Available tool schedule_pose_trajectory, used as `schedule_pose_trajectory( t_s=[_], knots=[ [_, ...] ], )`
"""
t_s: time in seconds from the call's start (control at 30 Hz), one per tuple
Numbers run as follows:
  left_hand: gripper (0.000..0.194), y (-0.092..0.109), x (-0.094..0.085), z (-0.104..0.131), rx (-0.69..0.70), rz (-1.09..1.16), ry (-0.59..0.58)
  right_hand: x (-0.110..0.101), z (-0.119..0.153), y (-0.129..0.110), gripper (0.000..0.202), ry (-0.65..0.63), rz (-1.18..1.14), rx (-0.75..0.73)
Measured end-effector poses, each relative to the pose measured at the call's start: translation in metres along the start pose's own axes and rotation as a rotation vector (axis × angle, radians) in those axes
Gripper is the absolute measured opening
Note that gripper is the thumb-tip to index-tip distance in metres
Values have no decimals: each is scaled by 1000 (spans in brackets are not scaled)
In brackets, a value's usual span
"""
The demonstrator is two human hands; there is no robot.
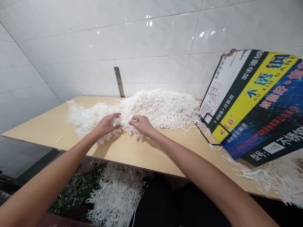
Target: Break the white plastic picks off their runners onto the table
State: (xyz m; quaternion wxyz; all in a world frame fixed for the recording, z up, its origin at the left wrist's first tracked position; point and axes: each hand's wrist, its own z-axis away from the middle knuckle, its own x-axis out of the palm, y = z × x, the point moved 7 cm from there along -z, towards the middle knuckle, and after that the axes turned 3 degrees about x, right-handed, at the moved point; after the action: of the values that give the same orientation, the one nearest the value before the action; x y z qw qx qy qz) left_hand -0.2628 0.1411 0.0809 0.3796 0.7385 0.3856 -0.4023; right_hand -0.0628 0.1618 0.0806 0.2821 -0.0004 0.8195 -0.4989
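A wide heap of white, thin, branching pieces point(163, 108) that look like plastic sprigs lies along the back of a wooden board point(151, 157). At its left end the heap turns into a finer, translucent white pile point(87, 116). My left hand point(107, 124) is at the front edge of that pile, thumb and fingers curved and apart, with nothing plainly held. Just right of it, my right hand point(141, 125) is closed in a pinch on a small white sprig point(135, 120). The fingertips partly hide that piece.
A printed cardboard box point(248, 104) leans at the right, with a black wire frame point(208, 138) before it. More white sprigs point(272, 173) lie at the right edge. Below the board are white sprigs point(118, 198) and green foliage point(80, 189). A metal strip point(119, 82) stands against the tiled wall.
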Motion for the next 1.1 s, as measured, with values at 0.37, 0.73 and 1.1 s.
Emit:
schedule_pose_trajectory(
  t_s=[0.37,0.73,1.1],
  knots=[
    [39,-49,29,-23,-190,-261,-37,-57,105,-11,26,292,201,-196],
    [57,-48,10,-47,-133,-101,-241,-60,129,24,32,342,256,-165],
    [40,126,5,-1,367,-306,-40,-46,122,32,31,150,263,-113]
  ],
)
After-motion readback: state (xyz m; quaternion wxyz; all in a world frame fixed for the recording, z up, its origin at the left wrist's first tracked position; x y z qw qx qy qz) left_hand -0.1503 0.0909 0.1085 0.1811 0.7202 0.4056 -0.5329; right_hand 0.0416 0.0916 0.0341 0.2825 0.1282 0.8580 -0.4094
